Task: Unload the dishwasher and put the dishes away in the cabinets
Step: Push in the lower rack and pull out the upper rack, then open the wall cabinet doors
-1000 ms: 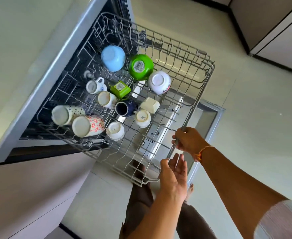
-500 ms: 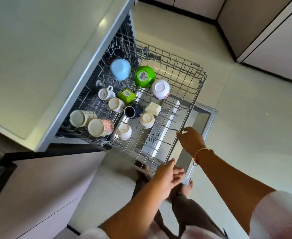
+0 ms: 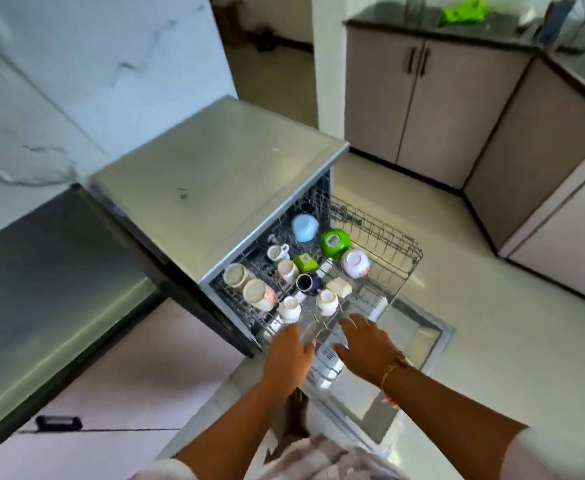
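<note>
Left hand [image 3: 289,351] hangs over the near end of the rack [image 3: 407,252], fingers loosely extended and apart, holding nothing; whether they touch the wire is lost in blur; right hand [image 3: 367,344] is just beside it, also over the near end, fingers spread and empty, a bracelet [image 3: 393,370] at the wrist.

Rack stands pulled out of the dishwasher [image 3: 215,174] above the lowered door [image 3: 426,362]; all dishes sit in it upside down or on their sides; blue bowl [image 3: 305,227] at the far end, green bowl [image 3: 335,242] just right of it, white bowl [image 3: 355,264] nearer and right again; green tub [image 3: 305,263] in the middle, navy cup [image 3: 306,284] just below it, square dish [image 3: 339,286] to the cup's right; two mugs [image 3: 258,294] lie side by side at the left edge, mouths toward the camera; small pale cups [image 3: 289,309] sit nearest the hands, others further in by the green tub.

Cabinets [image 3: 419,109] with dark handles line the far wall under a dark counter [image 3: 492,32]; a green item [image 3: 462,12] lies on it, too blurred to name.
</note>
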The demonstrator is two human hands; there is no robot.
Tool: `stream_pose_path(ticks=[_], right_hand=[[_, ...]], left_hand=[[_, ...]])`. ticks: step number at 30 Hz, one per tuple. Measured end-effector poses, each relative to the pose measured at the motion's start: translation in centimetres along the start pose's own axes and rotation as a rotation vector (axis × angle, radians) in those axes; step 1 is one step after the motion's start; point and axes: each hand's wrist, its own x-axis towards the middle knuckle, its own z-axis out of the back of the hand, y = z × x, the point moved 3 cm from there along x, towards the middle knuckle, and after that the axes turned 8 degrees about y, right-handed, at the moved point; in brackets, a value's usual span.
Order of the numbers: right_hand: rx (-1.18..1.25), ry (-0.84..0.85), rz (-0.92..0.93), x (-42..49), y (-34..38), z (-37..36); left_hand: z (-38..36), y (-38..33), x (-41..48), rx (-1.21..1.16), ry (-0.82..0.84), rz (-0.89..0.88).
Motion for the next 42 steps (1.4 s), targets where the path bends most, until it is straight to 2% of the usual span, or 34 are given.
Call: stream_pose_path(ticks=[4,9,16,21,24,30,32,38,42], right_hand=[[-0.143,-0.039,0.12,-1.9,2.5,2.5],[-0.282,-0.205,0.389,-2.6,10.5,6.9],[-0.306,-0.565,0.815,-6.5,30.5,19.9],[-0.285,-0.81,1.012,-11.4,43.9,27.9],[-0.32,-0.848,1.097,-13.7,51.2,30.7],[-0.335,-0.957,1.193,-16.1,64.4,33.6],[-0.367,-0.964,1.213,-16.4,68.0,34.1],[-0.377,-0.997,1.17,-14.9,76.3,35.1],[-0.391,-0.99,1.117,-13.6,79.3,35.9]], left_hand=[[1.9,-0.2,-4.8,-0.018,-0.177,0.049],[9.7,1.5,-10.2,-0.079,-0.526,0.04],[28.8,7.9,-21.1,-0.051,-1.106,0.123],[41.7,11.6,-29.5,-0.082,-1.358,0.182],[48.0,13.3,-33.1,-0.078,-1.424,0.181],[59.2,19.6,-36.7,-0.303,-1.542,0.105],[62.6,21.6,-36.6,-0.482,-1.52,0.023],[69.3,27.0,-33.3,-1.216,-1.32,-0.267],[72.6,29.0,-32.2,-1.516,-1.281,-0.529]])
